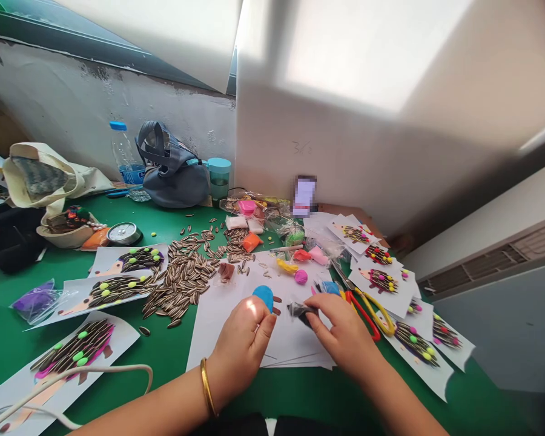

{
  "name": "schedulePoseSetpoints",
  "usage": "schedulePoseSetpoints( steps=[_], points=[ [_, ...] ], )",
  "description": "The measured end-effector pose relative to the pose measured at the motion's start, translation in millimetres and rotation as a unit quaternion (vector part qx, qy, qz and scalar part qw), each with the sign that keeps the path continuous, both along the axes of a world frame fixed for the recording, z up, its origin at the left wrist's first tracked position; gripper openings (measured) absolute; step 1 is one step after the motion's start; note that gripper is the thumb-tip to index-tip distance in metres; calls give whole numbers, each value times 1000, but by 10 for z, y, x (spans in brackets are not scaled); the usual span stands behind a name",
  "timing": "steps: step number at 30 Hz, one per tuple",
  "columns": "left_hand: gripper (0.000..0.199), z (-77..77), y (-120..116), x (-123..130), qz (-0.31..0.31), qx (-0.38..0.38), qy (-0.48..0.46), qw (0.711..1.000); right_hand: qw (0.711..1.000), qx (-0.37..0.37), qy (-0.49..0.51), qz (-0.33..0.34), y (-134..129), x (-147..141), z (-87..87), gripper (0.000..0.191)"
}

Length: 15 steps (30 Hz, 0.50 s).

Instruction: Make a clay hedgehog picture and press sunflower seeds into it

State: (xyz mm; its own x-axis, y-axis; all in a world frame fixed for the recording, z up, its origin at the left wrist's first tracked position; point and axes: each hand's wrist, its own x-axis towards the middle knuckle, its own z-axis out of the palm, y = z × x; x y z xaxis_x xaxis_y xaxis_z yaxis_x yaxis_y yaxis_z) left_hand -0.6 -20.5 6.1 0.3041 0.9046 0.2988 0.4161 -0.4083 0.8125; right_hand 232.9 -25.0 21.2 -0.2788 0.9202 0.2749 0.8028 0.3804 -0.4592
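My left hand (244, 336), with a gold bangle on its wrist, is closed round a flat blue clay piece (264, 297) that shows above its fingers. Small brown clay strips (277, 304) show just right of that hand. My right hand (338, 321) pinches a dark clay packet (302, 311) in clear wrapping. Both hands are over white paper (222, 312), apart from each other. Beyond them lie a pink clay ball (301, 277), yellow clay (286, 266) and a brown clay packet (226, 272).
Sunflower seeds (186, 272) are heaped left of the paper. Hedgehog seed pictures (384, 281) lie on both sides. Yellow-handled scissors (376, 312) rest by my right hand. A phone (304, 195), green cup (218, 178), bag (175, 178) and bottle (127, 160) stand at the back.
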Motion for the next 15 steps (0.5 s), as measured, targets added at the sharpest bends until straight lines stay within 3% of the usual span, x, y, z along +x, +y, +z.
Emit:
schedulePoseSetpoints(
  steps=[6, 9, 15],
  points=[
    [16, -27, 6, 29, -58, -13, -16, 998, 979, 125, -93, -128, 394, 343, -198, 25],
    [13, -23, 7, 40, -73, -5, -10, 997, 974, 106, -117, -161, 558, 423, -272, 31],
    [11, -35, -9, 40, -73, 5, 31, 997, 976, 51, -139, -162, 660, 411, -357, 42]
  ],
)
